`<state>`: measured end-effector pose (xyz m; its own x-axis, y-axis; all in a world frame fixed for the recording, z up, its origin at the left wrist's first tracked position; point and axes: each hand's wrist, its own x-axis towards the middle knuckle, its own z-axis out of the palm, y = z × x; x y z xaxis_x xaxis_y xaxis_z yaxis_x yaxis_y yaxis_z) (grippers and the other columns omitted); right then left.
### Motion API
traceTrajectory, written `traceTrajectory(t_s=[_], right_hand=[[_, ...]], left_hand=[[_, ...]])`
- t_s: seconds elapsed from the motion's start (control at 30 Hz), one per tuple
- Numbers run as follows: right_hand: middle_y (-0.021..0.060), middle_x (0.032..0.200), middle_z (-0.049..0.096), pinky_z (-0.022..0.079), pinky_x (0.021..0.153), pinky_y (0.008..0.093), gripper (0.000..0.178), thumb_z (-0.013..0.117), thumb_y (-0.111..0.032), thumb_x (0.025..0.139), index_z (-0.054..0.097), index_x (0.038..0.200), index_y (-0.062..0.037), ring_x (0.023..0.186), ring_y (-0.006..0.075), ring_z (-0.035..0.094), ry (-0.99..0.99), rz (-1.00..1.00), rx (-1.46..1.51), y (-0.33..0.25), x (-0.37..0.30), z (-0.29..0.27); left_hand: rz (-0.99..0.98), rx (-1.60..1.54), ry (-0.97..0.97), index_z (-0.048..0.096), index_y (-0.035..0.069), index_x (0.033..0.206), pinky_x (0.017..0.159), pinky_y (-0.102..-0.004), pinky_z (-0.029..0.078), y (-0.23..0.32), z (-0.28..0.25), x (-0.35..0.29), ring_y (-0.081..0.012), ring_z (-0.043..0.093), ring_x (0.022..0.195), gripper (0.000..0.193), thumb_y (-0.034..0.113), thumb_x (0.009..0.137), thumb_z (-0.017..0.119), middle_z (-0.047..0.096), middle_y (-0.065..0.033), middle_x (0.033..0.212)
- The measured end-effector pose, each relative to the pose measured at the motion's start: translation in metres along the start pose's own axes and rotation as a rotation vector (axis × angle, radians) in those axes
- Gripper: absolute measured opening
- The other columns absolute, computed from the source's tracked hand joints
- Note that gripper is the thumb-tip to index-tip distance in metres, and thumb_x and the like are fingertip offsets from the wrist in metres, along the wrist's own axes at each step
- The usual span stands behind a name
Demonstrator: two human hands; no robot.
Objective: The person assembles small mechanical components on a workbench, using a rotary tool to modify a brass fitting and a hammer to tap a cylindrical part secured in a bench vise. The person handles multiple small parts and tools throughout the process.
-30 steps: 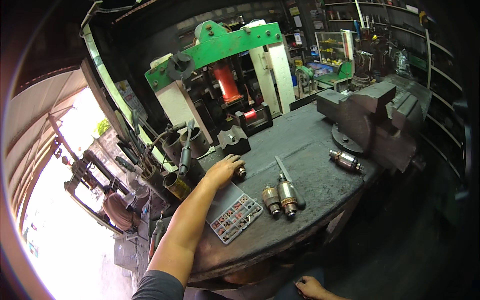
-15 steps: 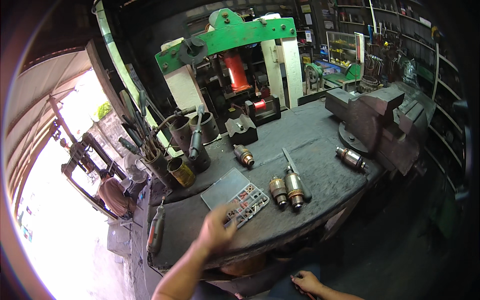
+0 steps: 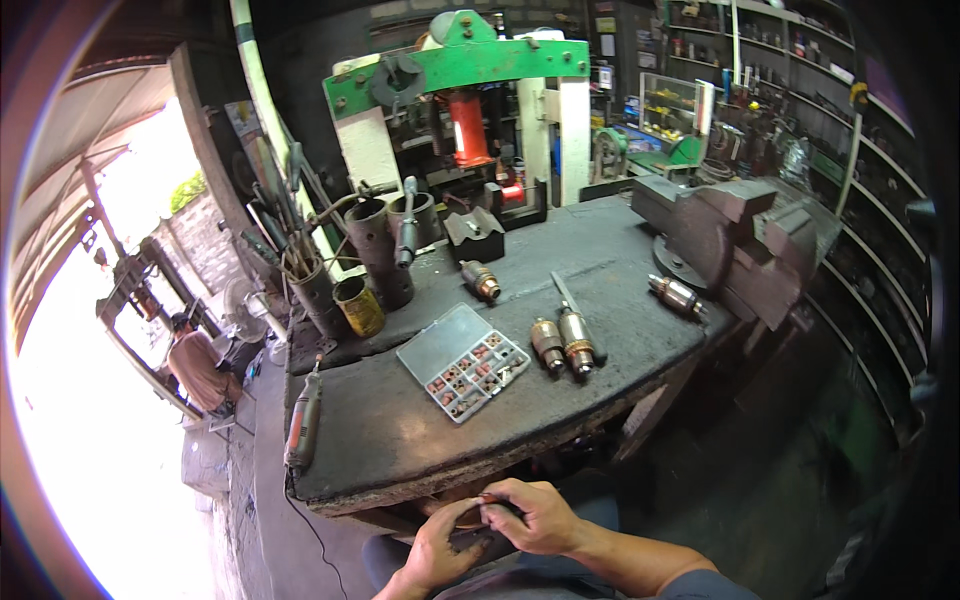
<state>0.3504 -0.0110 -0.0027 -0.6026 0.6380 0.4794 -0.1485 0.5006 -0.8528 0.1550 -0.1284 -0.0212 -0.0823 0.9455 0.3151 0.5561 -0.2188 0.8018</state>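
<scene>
My left hand (image 3: 438, 548) and my right hand (image 3: 537, 518) meet just off the near edge of the workbench. Their fingertips close on a small reddish-brown piece (image 3: 488, 498), mostly hidden by the fingers. Beyond them on the bench lies a clear plastic compartment box (image 3: 446, 340) with its lid open, holding several small reddish and metallic bits. To its right, two motor armatures (image 3: 577, 345) rest side by side, with a file (image 3: 564, 290) beside them. A rotary tool (image 3: 303, 415) with a cord is at the bench's left end.
Another armature (image 3: 480, 281) lies farther back, and one more (image 3: 678, 297) near the bench vise (image 3: 715, 240). Tool-filled metal cups (image 3: 322, 300) and a yellow tin (image 3: 359, 306) stand at left. A green-and-white press (image 3: 470, 66) rises behind. A person (image 3: 200, 368) sits outside at far left.
My left hand has left the compartment box and come down to my right hand. My right hand has risen and moved left; the fingertips now meet. The view has shifted slightly.
</scene>
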Motion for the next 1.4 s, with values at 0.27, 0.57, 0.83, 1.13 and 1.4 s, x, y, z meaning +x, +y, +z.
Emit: traceTrajectory(t_s=[0.27,0.57,0.83,1.13,1.4], right_hand=[[0.0131,0.106,0.081,0.065,0.080,0.0323,0.020,0.071,-0.005,0.111,0.068,0.130,0.0006,0.087,0.0197,0.080,0.072,-0.045,0.199,-0.037,0.022,0.018],[0.0207,0.121,0.081,0.062,0.098,0.0435,0.043,0.073,-0.015,0.108,0.065,0.148,-0.0015,0.112,0.0371,0.080,-0.042,0.259,-0.166,-0.016,-0.028,0.004],[0.0195,0.123,0.081,0.064,0.096,0.0452,0.043,0.072,-0.022,0.109,0.066,0.147,-0.0039,0.110,0.0390,0.080,-0.206,0.388,-0.281,0.008,-0.071,0.002],[0.0187,0.121,0.081,0.064,0.097,0.0440,0.041,0.072,-0.019,0.108,0.068,0.145,-0.0028,0.110,0.0373,0.080,-0.198,0.356,-0.300,0.010,-0.068,-0.010],[0.0214,0.121,0.081,0.064,0.095,0.0460,0.039,0.077,-0.019,0.104,0.071,0.139,-0.0032,0.108,0.0405,0.080,-0.113,0.397,-0.330,0.007,-0.055,-0.026]], left_hand=[[-0.041,-0.123,-0.047,0.073,0.000,0.111,0.070,-0.0369,0.057,-0.016,0.006,-0.014,-0.0244,0.072,0.073,0.009,0.002,0.105,0.066,0.074,-0.0119,0.089],[-0.187,-0.284,0.464,0.060,0.000,0.137,0.069,-0.0296,0.059,-0.024,-0.037,0.008,-0.0118,0.064,0.084,0.023,0.000,0.114,0.060,0.067,-0.0086,0.106],[-0.332,0.230,0.330,0.068,-0.003,0.143,0.108,-0.0411,0.056,-0.031,-0.099,0.061,-0.0292,0.073,0.118,0.043,-0.004,0.100,0.066,0.074,-0.0180,0.126],[-0.298,0.547,0.283,0.068,-0.005,0.144,0.121,-0.0463,0.052,-0.050,-0.127,0.119,-0.0416,0.067,0.136,0.051,0.001,0.094,0.076,0.068,-0.0253,0.144],[-0.175,0.517,0.398,0.070,0.002,0.140,0.132,-0.0529,0.038,-0.054,-0.111,0.087,-0.0466,0.049,0.155,0.051,0.002,0.090,0.080,0.057,-0.0267,0.160]])
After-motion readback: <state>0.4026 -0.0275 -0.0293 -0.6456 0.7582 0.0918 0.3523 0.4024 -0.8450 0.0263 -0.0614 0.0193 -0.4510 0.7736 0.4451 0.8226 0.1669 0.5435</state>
